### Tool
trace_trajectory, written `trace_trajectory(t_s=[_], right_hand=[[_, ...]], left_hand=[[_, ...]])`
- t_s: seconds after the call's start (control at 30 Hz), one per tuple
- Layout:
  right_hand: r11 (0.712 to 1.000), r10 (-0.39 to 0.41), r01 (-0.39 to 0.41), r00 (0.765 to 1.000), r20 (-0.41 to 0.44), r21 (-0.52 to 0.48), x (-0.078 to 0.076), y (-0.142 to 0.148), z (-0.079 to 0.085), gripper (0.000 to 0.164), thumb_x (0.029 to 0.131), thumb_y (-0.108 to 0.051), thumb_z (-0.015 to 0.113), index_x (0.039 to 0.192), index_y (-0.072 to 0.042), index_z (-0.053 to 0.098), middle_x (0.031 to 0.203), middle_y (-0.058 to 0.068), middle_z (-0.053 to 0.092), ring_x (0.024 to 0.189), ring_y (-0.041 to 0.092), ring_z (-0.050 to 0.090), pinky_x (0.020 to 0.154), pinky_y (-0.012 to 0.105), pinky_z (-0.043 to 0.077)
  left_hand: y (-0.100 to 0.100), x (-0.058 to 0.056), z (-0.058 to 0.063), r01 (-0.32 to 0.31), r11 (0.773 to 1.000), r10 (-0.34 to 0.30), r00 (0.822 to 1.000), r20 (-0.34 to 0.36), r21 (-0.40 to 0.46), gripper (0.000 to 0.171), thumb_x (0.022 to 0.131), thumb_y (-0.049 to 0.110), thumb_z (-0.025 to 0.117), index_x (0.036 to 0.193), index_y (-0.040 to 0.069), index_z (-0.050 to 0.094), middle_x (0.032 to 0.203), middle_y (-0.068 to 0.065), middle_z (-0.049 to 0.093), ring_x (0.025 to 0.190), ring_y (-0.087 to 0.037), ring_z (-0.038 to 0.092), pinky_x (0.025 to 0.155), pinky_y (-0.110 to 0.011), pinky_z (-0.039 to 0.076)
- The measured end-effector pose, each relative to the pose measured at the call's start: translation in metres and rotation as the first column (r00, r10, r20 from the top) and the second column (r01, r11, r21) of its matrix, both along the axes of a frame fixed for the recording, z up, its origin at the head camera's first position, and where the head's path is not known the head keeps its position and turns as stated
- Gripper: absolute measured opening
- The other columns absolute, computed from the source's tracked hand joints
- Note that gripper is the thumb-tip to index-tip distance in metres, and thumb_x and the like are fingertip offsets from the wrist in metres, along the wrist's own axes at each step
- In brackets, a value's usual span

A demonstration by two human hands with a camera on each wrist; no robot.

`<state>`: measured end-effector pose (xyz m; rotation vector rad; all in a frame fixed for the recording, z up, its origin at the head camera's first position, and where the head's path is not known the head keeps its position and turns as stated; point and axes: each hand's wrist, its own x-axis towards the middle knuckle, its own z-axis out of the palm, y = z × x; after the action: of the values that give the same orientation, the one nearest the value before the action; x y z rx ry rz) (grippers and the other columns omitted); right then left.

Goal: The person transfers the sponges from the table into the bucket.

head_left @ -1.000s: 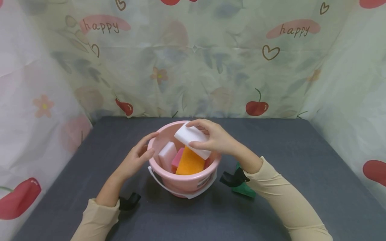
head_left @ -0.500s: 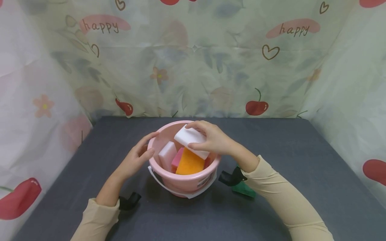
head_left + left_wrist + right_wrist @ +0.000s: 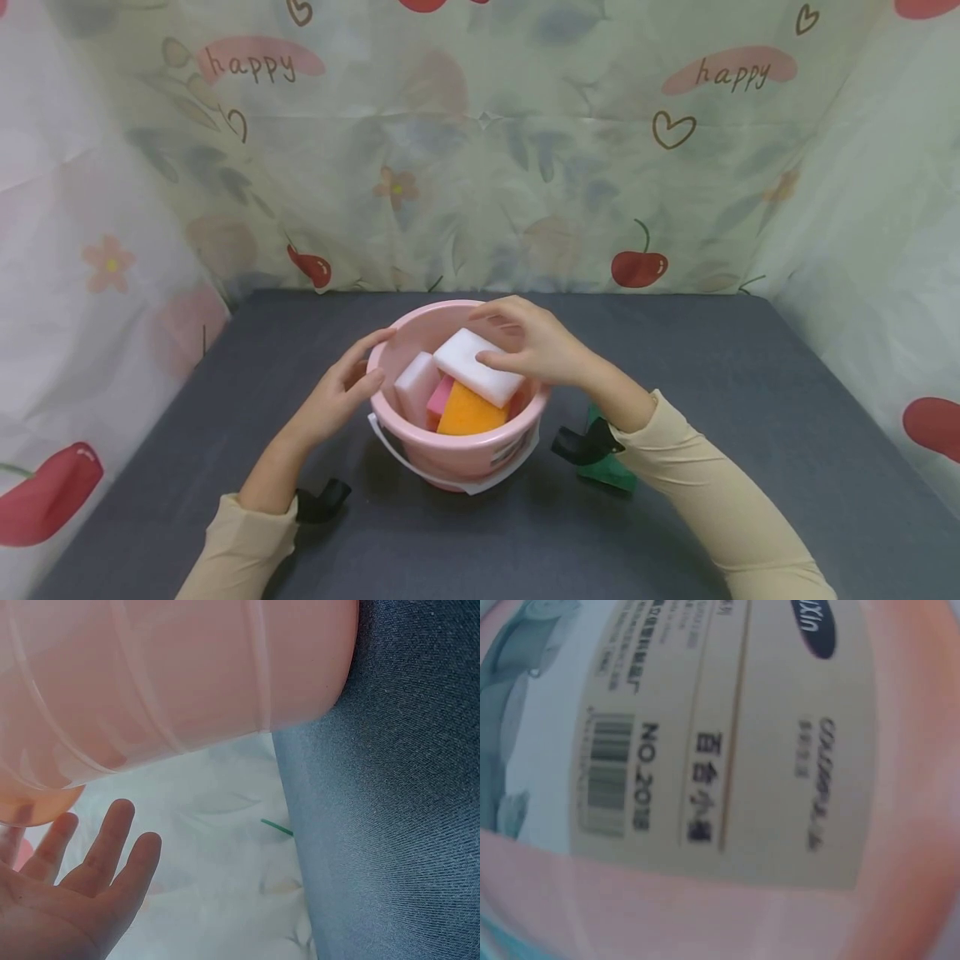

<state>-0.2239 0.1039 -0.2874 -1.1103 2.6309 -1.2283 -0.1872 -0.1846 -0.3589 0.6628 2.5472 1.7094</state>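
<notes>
A pink bucket (image 3: 450, 454) stands upright in the middle of the table. Inside it lie a pale sponge (image 3: 417, 385) on the left, a pink sponge (image 3: 439, 400), an orange sponge (image 3: 472, 412) and, on top, a tilted white sponge (image 3: 477, 367). My right hand (image 3: 543, 346) hovers over the bucket's right rim, its fingers lifted off the white sponge and its thumb by that sponge's edge. At the left rim, my left hand (image 3: 337, 400) rests thumb and index finger; the left wrist view shows its other fingers (image 3: 112, 840) extended beside the bucket wall (image 3: 187, 667).
A green object (image 3: 609, 473) lies right of the bucket, partly behind the right wrist's black strap (image 3: 581, 446). The bucket's white handle (image 3: 472, 487) hangs down in front. A patterned cloth (image 3: 480, 167) encloses the dark table (image 3: 450, 558). A printed label (image 3: 780, 772) fills the right wrist view.
My right hand has let go of the white sponge, which now lies flatter and lower on the others in the bucket. The fingers have lifted slightly. My left hand has stayed put.
</notes>
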Motion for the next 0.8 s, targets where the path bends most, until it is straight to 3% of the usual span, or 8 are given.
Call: trace_trajectory(t_s=[0.3,0.53,0.8], right_hand=[[0.996,-0.047,0.046,0.999,-0.003,-0.071,0.003,0.022,0.002,0.043,0.082,-0.013,0.070,0.122,-0.006,0.057,0.122,0.012,0.057,0.113,0.026,0.055,0.098,0.044,0.045],[0.993,-0.102,0.100,0.994,-0.027,-0.062,0.003,0.047,-0.001,0.042,0.083,-0.015,0.069,0.122,-0.008,0.057,0.124,0.009,0.059,0.115,0.026,0.056,0.099,0.043,0.045],[0.988,-0.150,0.151,0.988,0.022,-0.027,-0.001,0.073,-0.013,0.042,0.085,-0.018,0.068,0.124,-0.010,0.056,0.126,0.009,0.059,0.119,0.027,0.055,0.101,0.046,0.042]], left_hand=[[-0.001,-0.001,-0.001,0.014,1.000,-0.014,1.000,-0.014,0.017,0.052,0.094,0.015,0.045,0.144,0.017,0.031,0.148,-0.015,0.031,0.120,-0.040,0.048,0.087,-0.024,0.049],[0.000,-0.001,-0.001,0.008,1.000,-0.008,1.000,-0.014,0.004,0.053,0.094,0.016,0.045,0.144,0.019,0.030,0.149,-0.014,0.031,0.119,-0.039,0.048,0.090,-0.037,0.051],[0.000,-0.001,-0.001,0.004,1.000,-0.004,1.000,-0.015,0.002,0.053,0.094,0.014,0.044,0.144,0.018,0.030,0.148,-0.016,0.031,0.120,-0.041,0.048,0.091,-0.048,0.049]])
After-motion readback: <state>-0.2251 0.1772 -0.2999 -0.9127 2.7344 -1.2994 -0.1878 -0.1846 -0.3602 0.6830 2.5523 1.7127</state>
